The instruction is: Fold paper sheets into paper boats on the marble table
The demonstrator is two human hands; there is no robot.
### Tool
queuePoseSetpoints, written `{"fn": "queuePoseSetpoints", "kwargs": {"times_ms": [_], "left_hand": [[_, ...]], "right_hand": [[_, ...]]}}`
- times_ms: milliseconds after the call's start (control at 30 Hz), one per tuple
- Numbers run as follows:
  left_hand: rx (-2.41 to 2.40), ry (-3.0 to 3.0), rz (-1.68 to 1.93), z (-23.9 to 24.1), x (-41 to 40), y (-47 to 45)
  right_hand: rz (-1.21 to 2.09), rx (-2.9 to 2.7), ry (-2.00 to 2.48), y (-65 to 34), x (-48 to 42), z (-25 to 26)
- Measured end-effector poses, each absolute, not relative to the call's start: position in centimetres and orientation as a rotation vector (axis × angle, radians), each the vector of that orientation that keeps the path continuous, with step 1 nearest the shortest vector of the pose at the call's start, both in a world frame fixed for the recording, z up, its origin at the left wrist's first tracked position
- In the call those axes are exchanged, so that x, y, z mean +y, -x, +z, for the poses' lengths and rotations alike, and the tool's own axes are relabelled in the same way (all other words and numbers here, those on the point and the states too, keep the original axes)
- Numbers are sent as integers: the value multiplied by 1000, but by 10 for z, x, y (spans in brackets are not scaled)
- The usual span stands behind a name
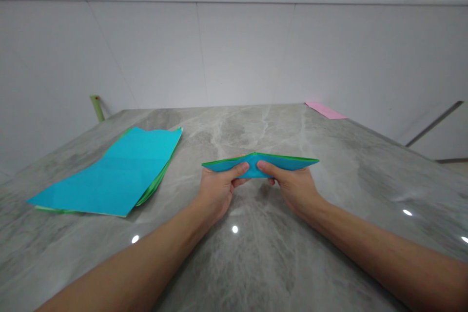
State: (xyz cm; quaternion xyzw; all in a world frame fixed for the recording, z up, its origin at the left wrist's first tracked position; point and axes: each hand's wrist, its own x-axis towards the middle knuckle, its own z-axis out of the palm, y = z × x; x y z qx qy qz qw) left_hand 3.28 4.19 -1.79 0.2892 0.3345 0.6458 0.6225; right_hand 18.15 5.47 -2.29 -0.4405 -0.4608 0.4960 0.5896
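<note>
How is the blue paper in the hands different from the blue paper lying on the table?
The held paper is folded narrow; the pile lies open and wide. The held paper is pinched by the left hand and right hand; the pile rests flat on the table, untouched. Both are blue with green edges.

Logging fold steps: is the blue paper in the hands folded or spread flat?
Folded: the blue paper is a narrow doubled strip, peaked at its middle, pinched between left hand and right hand.
</note>
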Motion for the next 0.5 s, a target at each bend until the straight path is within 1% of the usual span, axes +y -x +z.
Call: {"fn": "queuePoseSetpoints", "kwargs": {"times_ms": [133,267,500], "left_hand": [[759,-695,1456,-19,46,-27],[725,-643,1419,-19,53,-16],[783,-536,1511,-19,58,-15]], "right_hand": [[1142,-1104,1005,-186,62,-29],[1186,-1014,974,-191,72,-33],[1485,-965,846,-189,68,-24]]}}
